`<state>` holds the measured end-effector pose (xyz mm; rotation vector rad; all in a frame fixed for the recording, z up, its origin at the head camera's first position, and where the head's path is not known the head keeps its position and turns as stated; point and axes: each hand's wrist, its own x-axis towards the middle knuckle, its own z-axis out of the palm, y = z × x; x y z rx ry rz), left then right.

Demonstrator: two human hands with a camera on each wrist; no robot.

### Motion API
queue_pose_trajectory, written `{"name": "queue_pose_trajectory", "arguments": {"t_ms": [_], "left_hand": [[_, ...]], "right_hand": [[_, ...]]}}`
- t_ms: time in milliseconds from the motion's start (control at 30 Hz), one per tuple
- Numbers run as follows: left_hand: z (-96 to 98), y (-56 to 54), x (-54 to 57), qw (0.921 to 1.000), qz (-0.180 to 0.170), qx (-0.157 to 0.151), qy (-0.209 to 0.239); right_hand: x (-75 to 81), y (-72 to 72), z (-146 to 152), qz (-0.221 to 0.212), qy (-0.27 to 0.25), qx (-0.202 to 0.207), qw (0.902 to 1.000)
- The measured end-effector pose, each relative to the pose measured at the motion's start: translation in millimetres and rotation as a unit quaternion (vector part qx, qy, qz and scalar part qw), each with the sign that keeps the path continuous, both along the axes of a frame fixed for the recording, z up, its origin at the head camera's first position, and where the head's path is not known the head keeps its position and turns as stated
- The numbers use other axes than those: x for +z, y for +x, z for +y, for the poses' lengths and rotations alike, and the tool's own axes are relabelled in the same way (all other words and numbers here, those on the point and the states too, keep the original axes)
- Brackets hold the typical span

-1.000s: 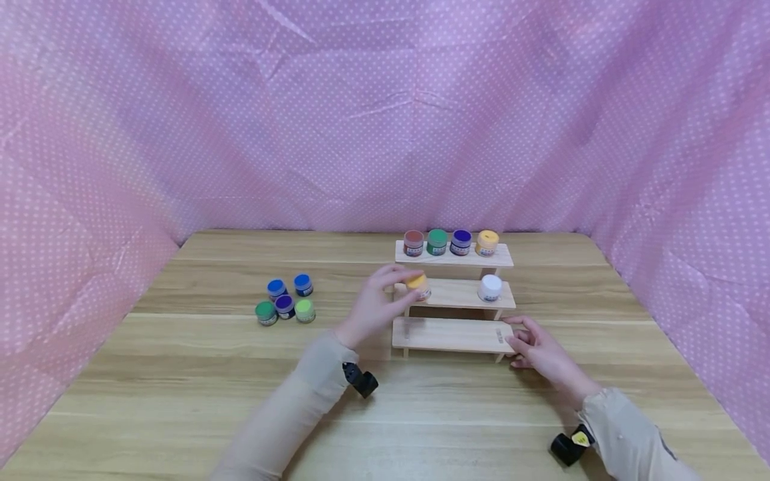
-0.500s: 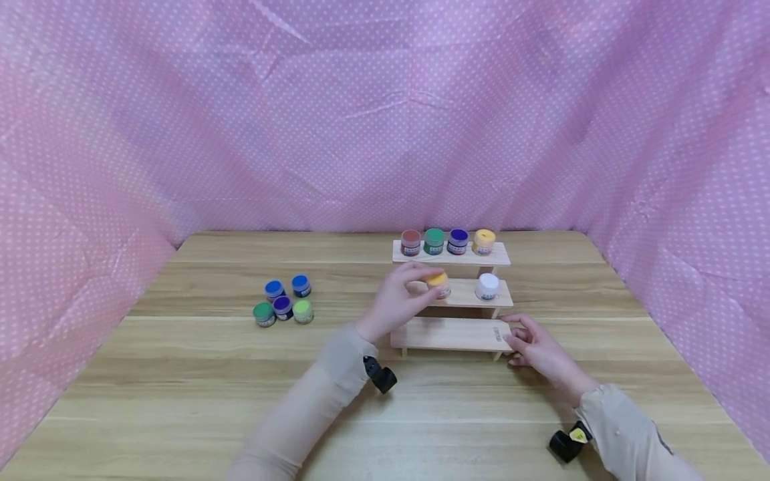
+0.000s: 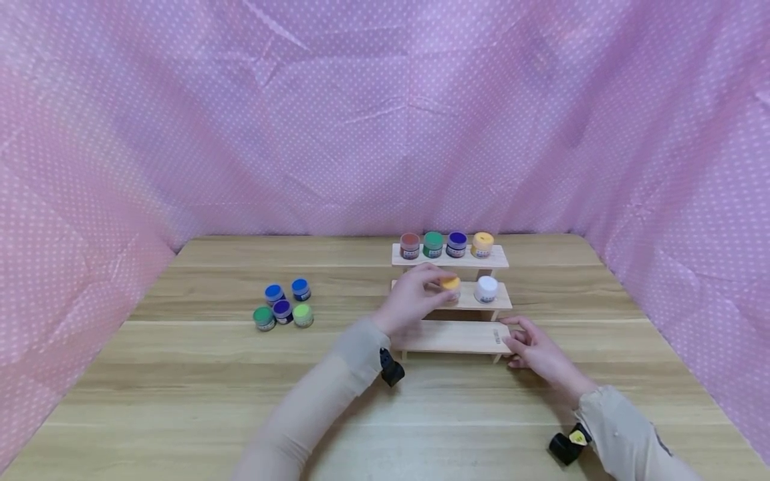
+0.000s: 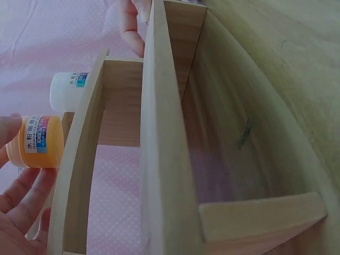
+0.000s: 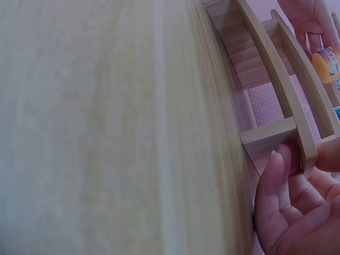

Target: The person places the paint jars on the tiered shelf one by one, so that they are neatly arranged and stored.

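My left hand (image 3: 415,298) pinches a yellow-orange paint jar (image 4: 43,142) between thumb and fingers, right at the middle tier of a three-step wooden rack (image 3: 454,337). To the right of that jar, a white paint jar (image 3: 486,289) stands on the same tier. My right hand (image 3: 538,349) grips the right end of the lowest tier, thumb on top and fingers curled underneath, as the right wrist view shows. Along the top tier stand a brown jar (image 3: 410,246), a green jar (image 3: 433,244), a purple jar (image 3: 456,244) and a yellow jar (image 3: 482,244).
Left of the rack, several jars cluster on the wooden table (image 3: 180,394): two blue ones, a purple jar (image 3: 282,311), a dark green jar (image 3: 263,318) and a light green jar (image 3: 303,314). A pink dotted cloth (image 3: 385,120) hangs around the back and sides.
My left hand has carried the yellow-orange jar rightward along the middle tier, from its left end towards the white jar. The right hand keeps its hold on the lowest tier.
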<state>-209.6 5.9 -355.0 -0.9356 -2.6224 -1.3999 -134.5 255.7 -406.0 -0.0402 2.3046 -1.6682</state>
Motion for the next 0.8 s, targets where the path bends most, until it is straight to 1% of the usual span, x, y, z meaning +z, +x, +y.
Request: {"name": "queue_pose_trajectory", "arguments": {"t_ms": [167, 300, 467, 633, 800], "left_hand": [[6.0, -4.7, 1.3, 0.9998, 0.012, -0.013, 0.003], [11.4, -7.1, 1.1, 0.9997, 0.014, -0.018, 0.002], [16.4, -8.3, 0.7, 0.9995, 0.02, -0.017, -0.02], [18.2, -8.2, 0.6, 0.9975, 0.042, -0.015, -0.054], [18.8, -7.8, 0.6, 0.9964, 0.054, -0.008, -0.065]], "right_hand": [[1.1, -0.3, -1, 0.002, -0.004, 0.001, 1.0], [1.0, -0.6, -1, -0.001, -0.005, 0.002, 1.0], [0.2, -0.9, -1, -0.001, -0.007, 0.004, 1.0], [-0.5, -1.0, -1, 0.001, 0.0, 0.002, 1.0], [0.0, -0.2, -1, 0.0, 0.003, 0.001, 1.0]]}}
